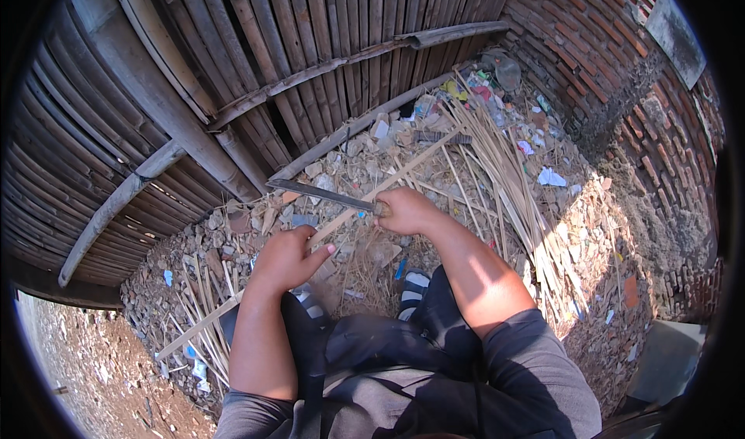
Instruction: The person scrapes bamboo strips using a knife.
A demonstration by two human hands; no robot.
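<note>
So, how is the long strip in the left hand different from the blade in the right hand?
The bamboo strip is pale, thin and very long; the blade is dark, broader and shorter. The left hand grips the strip near its middle, while the right hand holds the blade at one end. They cross between the hands.

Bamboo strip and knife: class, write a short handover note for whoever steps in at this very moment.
Left hand: gripping the long bamboo strip, which slants from lower left to upper right.
Right hand: closed on the handle of a knife, its blade lying across the strip.
Nearby: a pile of thin bamboo splints lies on the rubble at right, by a bamboo fence.
Done: many splints already lie cut.
Left: this strip is still whole under the blade.
</note>
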